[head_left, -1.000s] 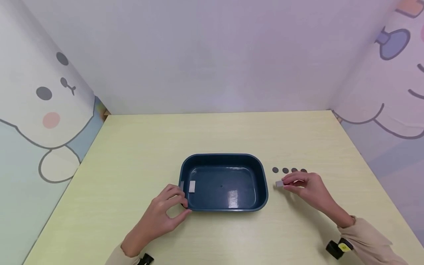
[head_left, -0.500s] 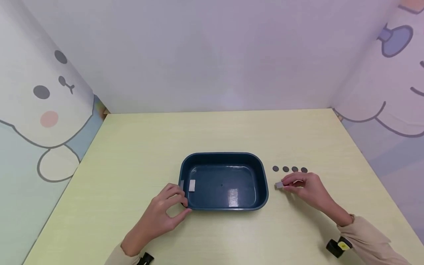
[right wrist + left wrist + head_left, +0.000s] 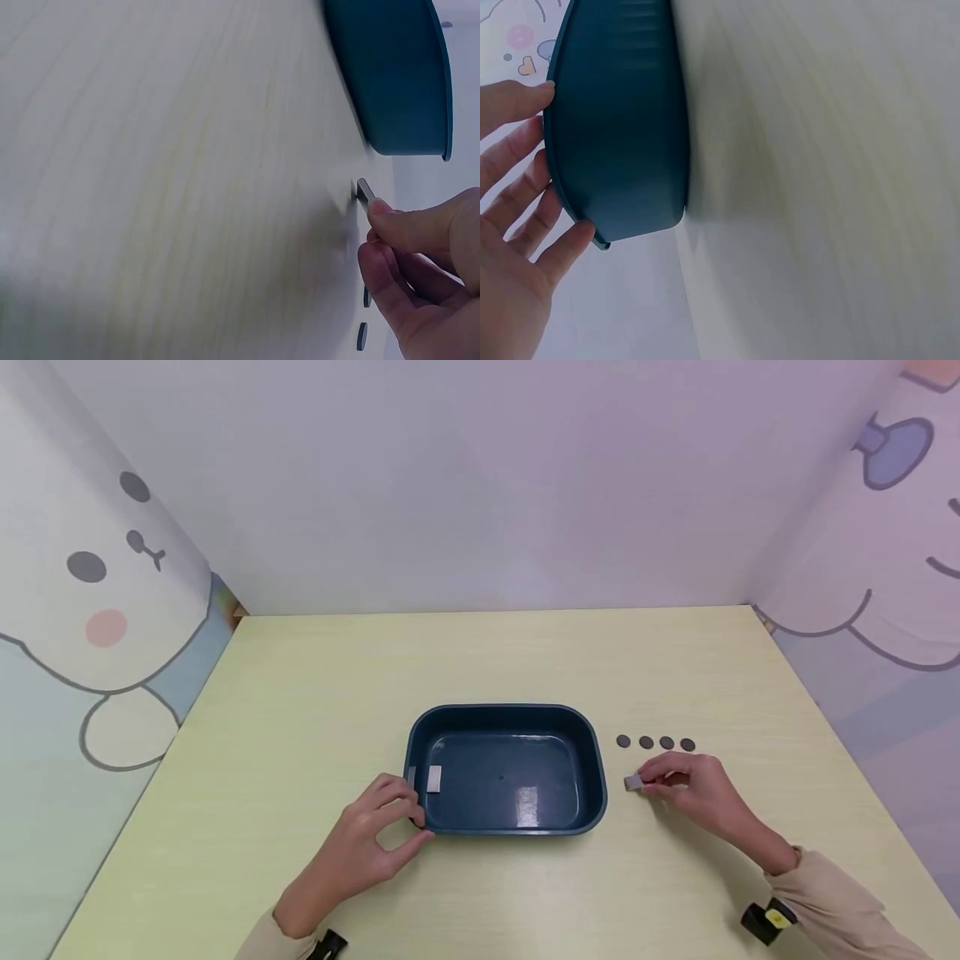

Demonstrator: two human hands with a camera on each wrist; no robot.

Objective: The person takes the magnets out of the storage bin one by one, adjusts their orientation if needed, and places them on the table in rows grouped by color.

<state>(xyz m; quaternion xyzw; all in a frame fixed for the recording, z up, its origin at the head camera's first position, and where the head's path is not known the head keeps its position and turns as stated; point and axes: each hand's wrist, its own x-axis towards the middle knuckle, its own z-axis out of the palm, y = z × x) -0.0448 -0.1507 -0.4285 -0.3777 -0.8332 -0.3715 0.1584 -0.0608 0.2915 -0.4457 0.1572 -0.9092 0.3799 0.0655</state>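
Note:
My right hand (image 3: 693, 789) pinches a small flat grey rectangular piece (image 3: 633, 782) between thumb and fingers, low over the table and to the right of the dark blue plastic tub (image 3: 517, 836). In the right wrist view the thin edge of the grey piece (image 3: 365, 190) points away from the fingertips. Behind that hand lies a row of several dark round discs (image 3: 647, 742). My left hand (image 3: 367, 835) holds the tub by its front left corner, fingertips along the rim in the left wrist view. A pale rectangular piece (image 3: 434, 779) lies inside the tub, near its left wall.
The light wooden table (image 3: 315, 693) ends at a plain pale wall (image 3: 480, 485) at the back. Cartoon-printed panels stand on the left and right. Each wrist carries a black camera mount (image 3: 765, 922).
The grey piece in my right hand has dipped slightly toward the table and the front. The discs behind that hand now show fully. My left hand keeps its place on the tub.

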